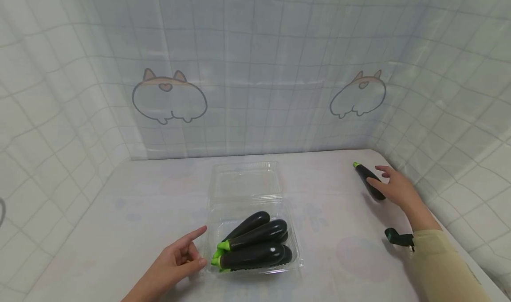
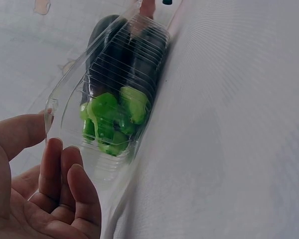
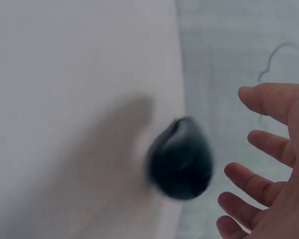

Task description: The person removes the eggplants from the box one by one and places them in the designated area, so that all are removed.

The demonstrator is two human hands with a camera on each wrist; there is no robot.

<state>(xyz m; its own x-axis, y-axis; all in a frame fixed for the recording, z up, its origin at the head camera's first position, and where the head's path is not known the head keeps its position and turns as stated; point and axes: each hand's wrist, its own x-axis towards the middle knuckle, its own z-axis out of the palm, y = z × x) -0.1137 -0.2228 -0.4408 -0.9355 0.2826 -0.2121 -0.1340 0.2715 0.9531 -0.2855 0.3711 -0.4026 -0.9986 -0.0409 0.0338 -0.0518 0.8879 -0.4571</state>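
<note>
Eggplant (image 1: 365, 175), the single one, is at the back R part of the table (image 1: 327, 213), green stem pointing away from me and a bit to the L. From my remote post I see the R hand (image 1: 393, 186) just beside it, fingers spread wide and softly bent. In the R wrist cam I can find a gap betw. the fingertips and the dark body, so this hand has hold of nothing. The eggplant is blurred there; whether it lies fully on the table, I cannot tell.

The L hand (image 1: 177, 257) is at the L side of a clear plastic box (image 1: 294, 240), approx. front centre. Its index finger and thumb are well apart along this side, and in the L wrist cam one fingertip touches the clear rim; the other fingers curl loosely, w/o any eggplant in them. How strongly it presses, I cannot tell.

Inside the box I see several other eggplants (image 1: 251, 255), piled together, green stems toward the L hand. The lid (image 1: 245, 182) is laid back behind the box. Near the R wrist, by the beige sleeve (image 1: 443, 262), is a small dark obj. (image 1: 393, 236).
</note>
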